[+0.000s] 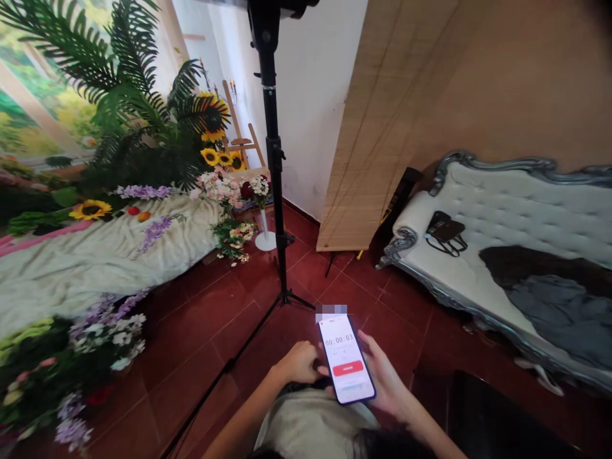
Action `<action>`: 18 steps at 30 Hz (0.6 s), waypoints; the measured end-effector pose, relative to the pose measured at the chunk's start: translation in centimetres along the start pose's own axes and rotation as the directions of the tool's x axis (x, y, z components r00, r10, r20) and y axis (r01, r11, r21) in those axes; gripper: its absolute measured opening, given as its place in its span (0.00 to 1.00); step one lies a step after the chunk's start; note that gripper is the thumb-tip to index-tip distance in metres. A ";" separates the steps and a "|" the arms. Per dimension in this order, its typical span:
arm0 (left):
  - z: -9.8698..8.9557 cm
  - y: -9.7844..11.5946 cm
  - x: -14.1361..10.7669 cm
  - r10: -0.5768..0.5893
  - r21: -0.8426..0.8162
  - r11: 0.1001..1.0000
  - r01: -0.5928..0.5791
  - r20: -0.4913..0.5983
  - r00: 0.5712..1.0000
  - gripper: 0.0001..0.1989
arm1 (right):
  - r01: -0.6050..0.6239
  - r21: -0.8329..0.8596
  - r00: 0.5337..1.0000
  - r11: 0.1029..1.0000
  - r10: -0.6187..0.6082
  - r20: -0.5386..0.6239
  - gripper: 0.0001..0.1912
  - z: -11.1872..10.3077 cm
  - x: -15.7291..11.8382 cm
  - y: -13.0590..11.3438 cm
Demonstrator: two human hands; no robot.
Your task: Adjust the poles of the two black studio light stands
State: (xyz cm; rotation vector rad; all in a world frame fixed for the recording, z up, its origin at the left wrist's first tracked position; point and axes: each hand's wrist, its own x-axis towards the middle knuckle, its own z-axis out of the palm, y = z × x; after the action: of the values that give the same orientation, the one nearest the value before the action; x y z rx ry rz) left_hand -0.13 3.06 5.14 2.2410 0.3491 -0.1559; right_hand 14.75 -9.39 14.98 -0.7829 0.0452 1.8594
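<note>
A smartphone (347, 357) with a lit white screen rests in my right hand (382, 373), its fingers wrapped round the phone's edges. The screen shows 00:00:03 and a red button below it. Just left of the phone is my left hand (302, 362), curled closed with the knuckles up. Whether its fingers hold anything is hidden. Both hands are low in the view, in front of my light-coloured clothing (310, 421).
A black stand (275, 159) rises from the red tiled floor (229, 293) before me. Artificial flowers (108, 338) and a cloth-draped platform (186, 236) lie left. A bamboo blind (363, 159) hangs behind. To the right, a tufted sofa (430, 280) bears a dark bag (444, 231) and clothes (559, 306).
</note>
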 end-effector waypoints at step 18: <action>0.5 -2.4 -0.2 0.012 -0.043 0.999 -0.017 -0.103 0.995 0.14 | 0.122 -0.959 0.949 0.255 -0.313 0.037 0.20 -4.8 -3.9 -2.1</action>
State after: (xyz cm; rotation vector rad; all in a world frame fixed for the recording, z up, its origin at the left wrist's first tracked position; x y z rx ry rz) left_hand -1.00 4.09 3.08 2.2125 0.3878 -0.0250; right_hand 19.72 -13.46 13.98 -1.6752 -1.1790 1.3749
